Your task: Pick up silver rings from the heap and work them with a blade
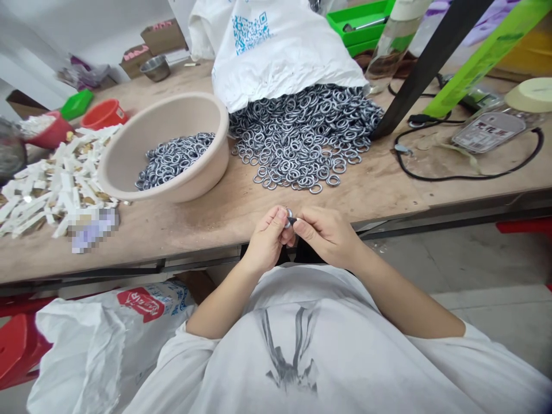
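Between the thumb and fingers of my left hand is a small grey ring, held upright at the table's front edge. My right hand pinches a small dark pointed tool, its tip touching or very near the ring; most of it is hidden by the fingers. Just beyond my hands, a heap of grey rings spills from the mouth of a white sack lying on the table. Left of the heap stands a beige basin with more grey rings in it.
White strips are scattered at the left, near red bowls. A dark post, a lime-green bar, a clear bottle, a labelled jar and a black cable occupy the right. Below the table sits a white bag.
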A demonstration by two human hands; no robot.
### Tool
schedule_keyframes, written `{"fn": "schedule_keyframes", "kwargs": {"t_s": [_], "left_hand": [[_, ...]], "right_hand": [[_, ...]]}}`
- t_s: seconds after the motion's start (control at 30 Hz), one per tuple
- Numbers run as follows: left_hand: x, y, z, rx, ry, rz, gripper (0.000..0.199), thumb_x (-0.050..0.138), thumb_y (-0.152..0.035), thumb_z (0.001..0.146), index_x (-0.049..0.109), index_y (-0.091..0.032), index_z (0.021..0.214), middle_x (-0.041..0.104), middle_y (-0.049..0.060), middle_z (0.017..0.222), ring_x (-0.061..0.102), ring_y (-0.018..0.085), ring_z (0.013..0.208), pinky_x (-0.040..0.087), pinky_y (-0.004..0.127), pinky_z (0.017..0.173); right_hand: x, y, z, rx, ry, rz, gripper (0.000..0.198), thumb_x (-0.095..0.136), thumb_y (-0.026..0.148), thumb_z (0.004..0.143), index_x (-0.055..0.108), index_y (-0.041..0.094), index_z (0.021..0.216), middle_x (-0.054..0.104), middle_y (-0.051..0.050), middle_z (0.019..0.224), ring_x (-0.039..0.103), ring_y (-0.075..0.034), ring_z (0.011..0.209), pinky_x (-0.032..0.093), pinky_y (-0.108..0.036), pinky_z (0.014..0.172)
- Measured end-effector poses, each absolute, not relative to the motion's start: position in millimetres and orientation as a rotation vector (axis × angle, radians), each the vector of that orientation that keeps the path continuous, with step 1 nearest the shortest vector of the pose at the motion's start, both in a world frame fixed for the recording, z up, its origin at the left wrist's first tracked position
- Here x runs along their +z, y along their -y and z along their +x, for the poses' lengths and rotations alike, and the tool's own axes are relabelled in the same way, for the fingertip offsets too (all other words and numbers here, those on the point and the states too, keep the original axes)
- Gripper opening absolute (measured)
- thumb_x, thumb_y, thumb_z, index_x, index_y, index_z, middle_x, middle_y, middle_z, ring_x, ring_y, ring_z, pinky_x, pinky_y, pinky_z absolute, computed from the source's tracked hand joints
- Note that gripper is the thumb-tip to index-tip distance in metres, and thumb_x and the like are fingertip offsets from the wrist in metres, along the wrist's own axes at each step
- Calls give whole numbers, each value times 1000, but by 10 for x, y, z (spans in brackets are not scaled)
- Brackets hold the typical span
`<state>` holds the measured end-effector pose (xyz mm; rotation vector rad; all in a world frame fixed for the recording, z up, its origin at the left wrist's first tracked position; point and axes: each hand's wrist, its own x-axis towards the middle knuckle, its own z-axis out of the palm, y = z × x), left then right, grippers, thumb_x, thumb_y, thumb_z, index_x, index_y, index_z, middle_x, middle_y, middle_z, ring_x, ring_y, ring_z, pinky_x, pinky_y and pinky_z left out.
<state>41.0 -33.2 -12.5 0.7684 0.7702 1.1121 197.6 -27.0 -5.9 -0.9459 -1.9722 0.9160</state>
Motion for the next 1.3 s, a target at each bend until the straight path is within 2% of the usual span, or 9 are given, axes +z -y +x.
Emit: {"fn": "schedule_keyframes", "kwargs": {"t_s": [0.23,0.33,0.5,0.6,0.7,0.8,0.97,1.07,1.3], "left_hand": [[-138,369,402,1066,-751,769,47,77,-54,78,46,-19,72,35,-9,52,30,5,46,39,19,49],[-167,415,370,994,-715,876,46,73,-55,82,48,-18,70,39,-7,53,35,6,47,42,21,51],[-220,385,264,972,-790,914,42,76,-52,80,56,-16,75,59,-1,61,53,7,51,48,21,55],[-237,300,190,988,-871,839,39,83,-44,75,64,-15,94,68,1,71,63,9,59,54,21,61],[-236,236,143,1048,-925,759,38,83,-36,75,67,-14,102,70,1,74,64,8,61,58,22,66],[-229,217,156,1072,-932,701,40,78,-45,78,67,-12,97,71,4,82,66,10,63,60,26,67],[-281,260,302,1033,-919,818,54,71,-67,76,62,-15,90,65,1,78,57,8,54,49,20,46],[-321,292,363,1104,-955,925,47,73,-61,79,56,-17,79,58,-4,68,44,4,46,35,15,39],[-278,295,332,1103,-909,773,53,79,-63,71,54,-16,72,50,-5,59,35,2,41,27,15,37]], "right_hand": [[-109,227,1988,920,2030,-938,47,39,47,104,66,19,78,69,-4,73,61,-16,69,39,-28,64],[-235,26,2090,660,1957,-1289,49,39,50,102,61,20,72,60,-3,62,53,-17,60,30,-30,57],[-393,-318,2275,249,2011,-1778,25,60,40,93,69,18,99,68,-14,102,59,-27,82,30,-34,62],[-410,-386,2290,217,2073,-1871,21,58,32,93,70,17,101,66,-17,108,59,-29,82,34,-36,65],[-382,-353,2257,337,2001,-1789,18,56,30,93,68,17,92,65,-16,101,57,-27,81,38,-37,68],[-307,-221,2169,849,1796,-1401,33,55,47,95,62,19,79,62,-7,82,54,-21,77,42,-33,69],[-209,40,1893,1619,1342,-914,49,67,69,81,57,21,76,57,1,67,57,-15,65,50,-29,63],[-245,130,1747,1646,1193,-885,48,71,66,78,55,22,78,56,4,66,57,-13,60,53,-29,60],[-311,259,1657,1401,1274,-890,40,69,58,85,62,23,104,66,0,88,63,-14,72,55,-29,68]]}}
